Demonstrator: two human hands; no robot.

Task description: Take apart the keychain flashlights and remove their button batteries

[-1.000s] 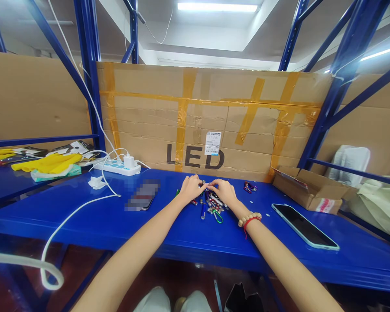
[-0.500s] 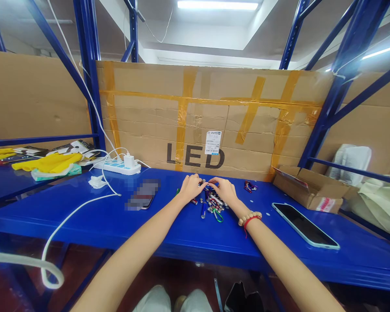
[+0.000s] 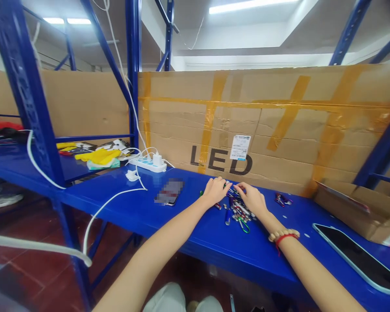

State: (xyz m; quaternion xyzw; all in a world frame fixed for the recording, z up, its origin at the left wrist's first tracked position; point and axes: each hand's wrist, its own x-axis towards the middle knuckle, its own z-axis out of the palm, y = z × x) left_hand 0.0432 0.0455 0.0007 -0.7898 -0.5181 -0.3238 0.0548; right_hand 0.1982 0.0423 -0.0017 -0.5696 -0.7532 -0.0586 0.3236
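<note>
Fingers of both hands bent, thumb and forefinger close together on each. Green sliver shows at the left hand [image 3: 215,191]; can't tell if it is gripped. Right hand [image 3: 252,199] has fingertips curled inward, hold also hidden; gap to the left fingertips is small.

Step in hand, as judged: fine two-handed handling of one small part over the pile. Next move seems to call for a light fingertip pinch and steady wrists, since pieces overlap and could snag.

Near to far: right wrist has a bead bracelet [image 3: 274,236] and red cord. Pale-teal-cased phone [image 3: 357,255] lies at right, screen dark, no brand visible. Green carabiner [image 3: 245,226] sits at the near edge of the metal-clip pile [image 3: 239,211], on the blue table [image 3: 117,187] below and between the hands. Left phone [image 3: 170,193] is pixelated, unreadable. Red-and-blue clip cluster [image 3: 282,199] lies apart, right of the pile. Open cardboard box [image 3: 344,206] beyond; its red-white sticker is cut off, illegible. White power strip [image 3: 147,164] stands back left. Rear cardboard panel [image 3: 178,125] reads "LED" in black capitals; white shipping label [image 3: 240,146] above the D, print too small.
</note>
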